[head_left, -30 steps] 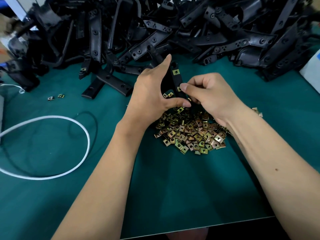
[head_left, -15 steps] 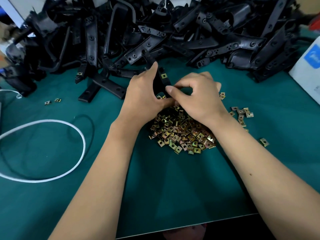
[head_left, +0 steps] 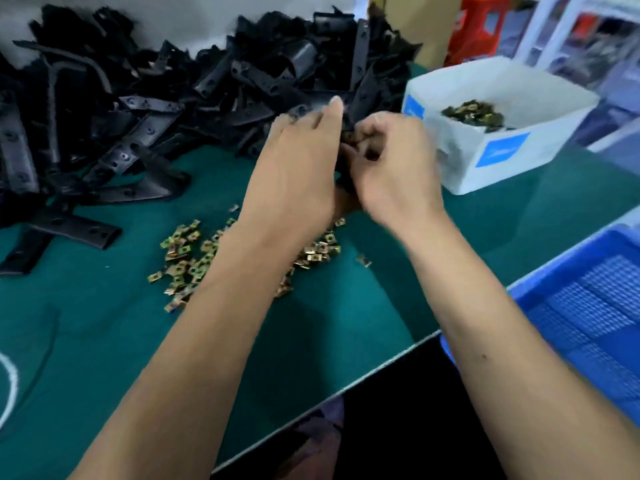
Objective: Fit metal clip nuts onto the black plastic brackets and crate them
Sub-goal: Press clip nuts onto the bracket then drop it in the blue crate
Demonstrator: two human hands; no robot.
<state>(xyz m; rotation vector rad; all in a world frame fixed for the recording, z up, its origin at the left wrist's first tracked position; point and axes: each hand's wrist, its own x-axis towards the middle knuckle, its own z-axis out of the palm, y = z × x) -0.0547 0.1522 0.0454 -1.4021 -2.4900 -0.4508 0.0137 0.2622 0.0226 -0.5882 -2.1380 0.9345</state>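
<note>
My left hand (head_left: 298,168) grips a black plastic bracket (head_left: 363,98) that stands upright between both hands, above the green table mat. My right hand (head_left: 391,161) has its fingers curled against the bracket's lower part; a clip nut in its fingertips cannot be made out through the blur. A loose pile of brass-coloured clip nuts (head_left: 187,258) lies on the mat under my forearms. A big heap of black brackets (head_left: 145,109) covers the back left of the table. A blue plastic crate (head_left: 588,306) sits off the table's right edge.
A white cardboard box (head_left: 502,157) holding more clip nuts stands at the back right. A white cable loop (head_left: 7,386) lies at the far left. The table's front edge (head_left: 311,403) runs diagonally below my arms. Shelving and a red object stand behind.
The view has swung to the right, bringing the white box and blue crate into sight. Both hands have lifted with the bracket, away from the clip nut pile.
</note>
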